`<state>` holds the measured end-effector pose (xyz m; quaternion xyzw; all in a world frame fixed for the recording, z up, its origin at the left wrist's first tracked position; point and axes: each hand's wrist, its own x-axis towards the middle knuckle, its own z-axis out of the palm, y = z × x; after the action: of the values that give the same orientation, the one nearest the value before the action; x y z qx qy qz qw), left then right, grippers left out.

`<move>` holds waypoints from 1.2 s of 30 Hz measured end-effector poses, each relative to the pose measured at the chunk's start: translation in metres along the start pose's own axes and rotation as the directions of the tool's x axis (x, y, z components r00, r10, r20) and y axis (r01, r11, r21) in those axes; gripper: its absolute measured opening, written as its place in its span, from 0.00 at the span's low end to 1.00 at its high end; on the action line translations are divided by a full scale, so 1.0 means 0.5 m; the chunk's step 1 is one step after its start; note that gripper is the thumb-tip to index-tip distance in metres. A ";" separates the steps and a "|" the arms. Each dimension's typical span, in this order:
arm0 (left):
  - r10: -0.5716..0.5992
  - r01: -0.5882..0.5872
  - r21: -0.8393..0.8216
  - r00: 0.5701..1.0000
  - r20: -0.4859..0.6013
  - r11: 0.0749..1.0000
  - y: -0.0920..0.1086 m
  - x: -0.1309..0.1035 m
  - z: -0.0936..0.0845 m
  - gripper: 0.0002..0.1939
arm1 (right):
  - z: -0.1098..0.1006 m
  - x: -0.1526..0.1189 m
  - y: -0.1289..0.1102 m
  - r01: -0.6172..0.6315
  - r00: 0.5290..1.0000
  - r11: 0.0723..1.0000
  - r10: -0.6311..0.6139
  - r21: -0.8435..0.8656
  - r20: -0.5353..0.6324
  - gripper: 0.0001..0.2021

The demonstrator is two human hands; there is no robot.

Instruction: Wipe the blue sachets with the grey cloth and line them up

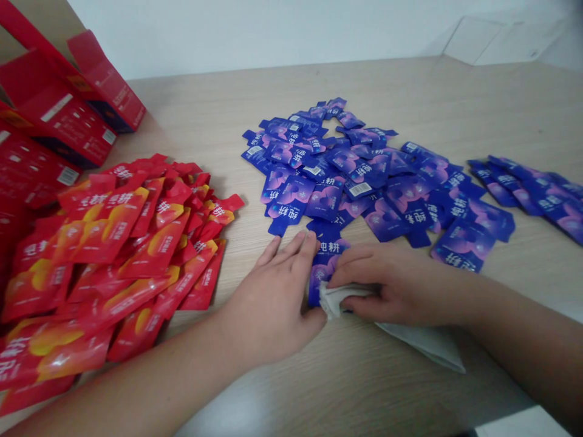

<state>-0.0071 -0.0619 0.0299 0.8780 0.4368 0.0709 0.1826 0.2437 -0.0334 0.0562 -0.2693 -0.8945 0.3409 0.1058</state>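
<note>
A blue-purple sachet (326, 262) lies on the table in front of me, its lower part covered by my right hand and a white cloth. My left hand (283, 297) rests flat at the sachet's left edge, fingers stretched out. In my right hand (387, 282) is the folded white cloth (339, 296), pinched between thumb and fingers and touching the sachet; its loose end trails to the right under my wrist. Just beyond my hands spreads a pile of similar blue-purple sachets (325, 161), some overlapping and some with barcodes showing.
To the left a heap of red and orange sachets (132, 243) covers the table (191, 115). Open red boxes (68, 115) stand behind it. More blue-purple sachets (537, 191) lie in a row at the far right. A white object (501, 39) sits by the back wall.
</note>
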 end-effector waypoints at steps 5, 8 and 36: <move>0.015 -0.014 0.026 1.000 -0.027 1.000 0.002 0.000 -0.002 0.46 | 0.005 0.014 0.034 -0.092 0.986 0.953 0.046 -0.288 -0.163 0.08; 0.027 -0.025 0.049 0.999 -0.030 0.998 0.002 0.000 -0.002 0.45 | 0.003 0.016 0.052 -0.156 0.961 0.905 0.047 -0.396 -0.272 0.10; 0.344 -0.343 0.172 0.939 0.025 0.923 0.020 -0.012 -0.011 0.23 | 0.003 0.015 0.070 -0.305 0.769 0.940 0.150 -0.150 -0.621 0.03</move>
<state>-0.0049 -0.0706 0.0391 0.9532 0.2814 0.0660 0.0887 0.2512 -0.0083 0.0320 -0.4815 -0.8093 0.1362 0.3076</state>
